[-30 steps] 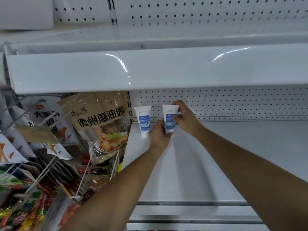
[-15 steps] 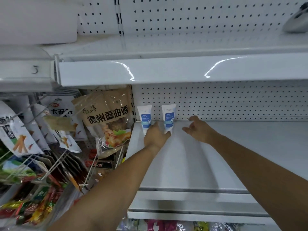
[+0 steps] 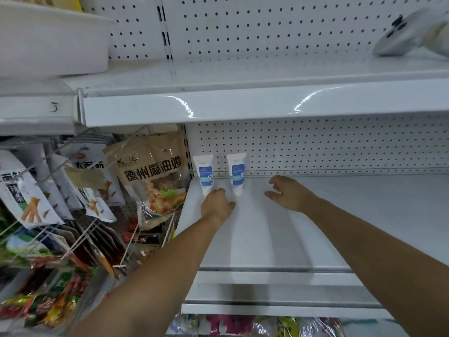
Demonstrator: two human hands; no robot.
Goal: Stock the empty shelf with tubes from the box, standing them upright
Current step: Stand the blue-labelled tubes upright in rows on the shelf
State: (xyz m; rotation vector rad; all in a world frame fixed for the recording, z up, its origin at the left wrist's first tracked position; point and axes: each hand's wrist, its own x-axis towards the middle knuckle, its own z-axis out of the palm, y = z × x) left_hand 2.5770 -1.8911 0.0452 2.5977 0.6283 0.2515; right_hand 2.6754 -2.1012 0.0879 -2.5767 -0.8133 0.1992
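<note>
Two white tubes with blue labels stand upright, caps down, at the back left of the white shelf (image 3: 315, 227), against the pegboard. The left tube (image 3: 204, 173) is near the shelf's left end and the right tube (image 3: 237, 172) is beside it. My left hand (image 3: 217, 205) hovers just in front of the two tubes, fingers loosely curled, holding nothing. My right hand (image 3: 286, 193) hangs over the shelf to the right of the tubes, fingers relaxed and empty. The box is out of view.
Hanging snack bags (image 3: 155, 176) on wire hooks fill the bay to the left. An upper shelf (image 3: 243, 103) overhangs the work area, with a pale object (image 3: 408, 35) at its far right. Packaged goods (image 3: 255, 324) sit on the level below.
Both hands have let go of the right tube and drawn back from it. My right hand moved right and down onto open shelf. The view tilted upward.
</note>
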